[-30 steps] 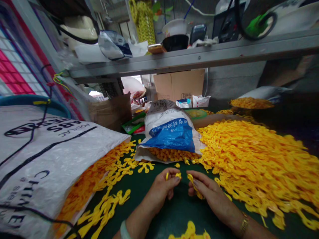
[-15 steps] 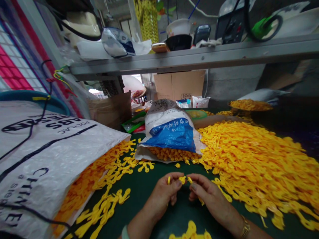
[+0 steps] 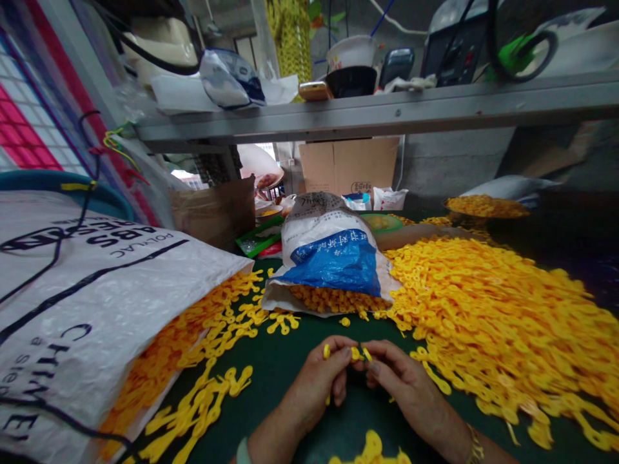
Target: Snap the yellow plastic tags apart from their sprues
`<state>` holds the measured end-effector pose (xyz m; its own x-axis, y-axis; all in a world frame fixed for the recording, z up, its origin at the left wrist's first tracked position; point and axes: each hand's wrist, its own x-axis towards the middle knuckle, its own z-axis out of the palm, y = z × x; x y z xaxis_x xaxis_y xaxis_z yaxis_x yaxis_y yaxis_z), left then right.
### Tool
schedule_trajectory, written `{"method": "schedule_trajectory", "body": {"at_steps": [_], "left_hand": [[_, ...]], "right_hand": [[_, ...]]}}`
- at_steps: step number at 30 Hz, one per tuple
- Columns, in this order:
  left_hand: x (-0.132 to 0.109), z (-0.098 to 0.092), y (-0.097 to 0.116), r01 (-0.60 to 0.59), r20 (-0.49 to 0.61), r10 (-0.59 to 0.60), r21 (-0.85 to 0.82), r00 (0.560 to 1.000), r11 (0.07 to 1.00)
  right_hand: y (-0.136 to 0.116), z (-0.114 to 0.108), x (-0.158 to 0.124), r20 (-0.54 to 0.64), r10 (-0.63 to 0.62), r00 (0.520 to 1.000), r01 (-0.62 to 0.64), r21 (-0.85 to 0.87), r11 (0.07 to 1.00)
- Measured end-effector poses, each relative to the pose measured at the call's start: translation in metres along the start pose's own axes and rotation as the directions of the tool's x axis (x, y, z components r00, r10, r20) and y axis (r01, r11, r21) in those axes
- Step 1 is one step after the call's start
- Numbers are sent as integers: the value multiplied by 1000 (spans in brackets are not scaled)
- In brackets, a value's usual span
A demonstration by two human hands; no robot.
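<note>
Lower centre: our left hand [image 3: 312, 383] and right hand [image 3: 403, 386] pinch light, stiff yellow plastic pieces [image 3: 356, 353], best held at the neck.

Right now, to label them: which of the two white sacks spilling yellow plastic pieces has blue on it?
The farther woven sack, with a blue printed patch above its open mouth. The large sack at left carries only black printing.

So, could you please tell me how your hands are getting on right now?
Left hand and right hand together, fingers pinching small yellow plastic pieces. Yellow heap to the right. White woven sack to the left.
</note>
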<state>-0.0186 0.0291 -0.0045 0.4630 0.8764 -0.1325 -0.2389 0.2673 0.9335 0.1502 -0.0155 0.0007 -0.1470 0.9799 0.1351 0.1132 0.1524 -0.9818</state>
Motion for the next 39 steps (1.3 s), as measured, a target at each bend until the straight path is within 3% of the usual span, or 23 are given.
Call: {"method": "schedule_trajectory", "body": {"at_steps": [6, 12, 14, 17, 20, 22, 28, 39], "left_hand": [[1, 2, -6, 18, 20, -17, -10, 1000, 1000], [2, 5, -15, -41, -1, 42, 129, 999, 991], [2, 5, -16, -42, -3, 42, 106, 999, 993], [1, 5, -13, -36, -9, 36, 39, 999, 999], [-2, 4, -9, -15, 3, 15, -34, 1000, 999], [-3, 4, -7, 3, 32, -1, -70, 999, 998], [-4, 4, -3, 31, 114, -12, -163, 993, 986], [-5, 4, -5, 42, 114, -21, -192, 993, 980]], "right_hand": [[-7, 4, 0, -9, -84, 996, 80, -197, 977], [-3, 6, 0, -102, -76, 992, 44, -286, 957], [-1, 5, 1, -113, -66, 991, 36, -251, 967], [-2, 4, 2, -63, 46, 997, -50, -61, 997], [-2, 3, 2, -33, 173, 984, -167, 141, 976], [0, 2, 2, -57, 192, 980, -178, 192, 965], [4, -1, -1, -76, 109, 991, -94, 178, 979], [3, 1, -1, -91, 41, 995, -28, 141, 990]]}}
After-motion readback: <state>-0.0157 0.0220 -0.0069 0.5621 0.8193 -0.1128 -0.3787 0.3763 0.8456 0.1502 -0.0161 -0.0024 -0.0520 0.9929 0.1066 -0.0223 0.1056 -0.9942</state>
